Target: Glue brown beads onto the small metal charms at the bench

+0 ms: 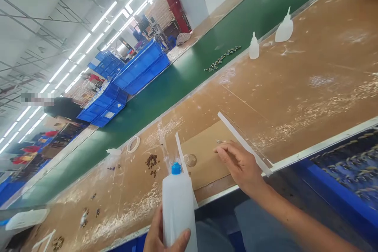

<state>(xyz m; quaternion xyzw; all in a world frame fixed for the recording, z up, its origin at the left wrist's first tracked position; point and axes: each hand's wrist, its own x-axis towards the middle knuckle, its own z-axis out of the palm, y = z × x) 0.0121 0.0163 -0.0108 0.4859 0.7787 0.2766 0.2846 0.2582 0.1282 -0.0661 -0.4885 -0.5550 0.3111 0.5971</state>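
Observation:
My left hand (156, 233) is wrapped round a translucent white plastic bottle (178, 208) with a blue cap (176, 168), held upright in front of the table's near edge. Over a cardboard sheet (203, 169) taped to the tabletop, my right hand (240, 165) has its fingers curled and pressed together. A tiny shiny piece (219, 141) shows just beyond those fingertips; whether they grip it I cannot tell. Between the two hands, a small clear round dish (190, 160) sits on the cardboard, close to the white tape strip (180, 151).
Small brown parts (151, 161) lie in a pile left of the cardboard, near a tape roll (133, 144). Two squeeze bottles, one small (254, 47) and one larger (284, 29), stand behind. A green conveyor belt (177, 82) carries small metal pieces (221, 60). Blue crates (141, 67) line its far side.

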